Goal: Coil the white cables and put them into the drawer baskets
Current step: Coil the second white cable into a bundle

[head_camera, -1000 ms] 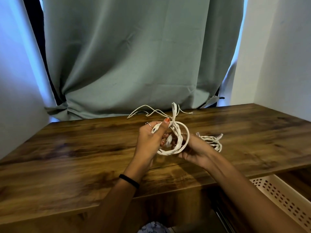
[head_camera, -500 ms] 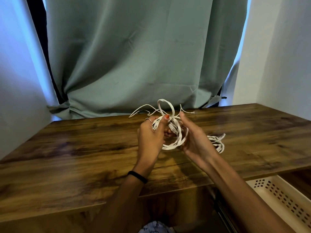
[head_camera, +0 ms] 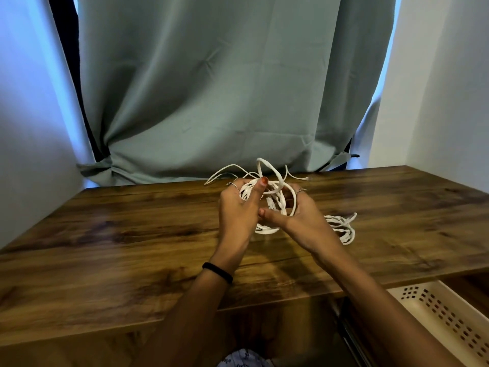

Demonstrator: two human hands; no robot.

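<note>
At the left of the frame the wooden worktop [head_camera: 105,234] lies under a grey-green curtain [head_camera: 225,88]; towards the centre the left hand [head_camera: 238,210], a black band [head_camera: 217,272] on its wrist, curls round the white cable coil [head_camera: 275,200], thumb pressed over the upper turns, holding it just above the surface; loose cable ends [head_camera: 227,170] stray up and to the left behind the fingers, and one free loop stands above the bundle. Just right of centre the right hand [head_camera: 299,221] cups the coil from the other side, its thumb laid across the lower turns and fingers wrapped behind, so both hands are clamped on the same bundle. Further right a second white cable [head_camera: 341,226] lies loosely bunched on the worktop, near the right wrist; at the lower right corner a cream perforated drawer basket [head_camera: 449,319] sits open below the worktop edge.

The step in hand appears to be finishing the wrap; it would go best if the left thumb kept the turns pinned while the right hand led the free loop round the bundle and tucked the stray ends in, snug enough to hold; slack turns could spring apart on the way to the basket.
</note>
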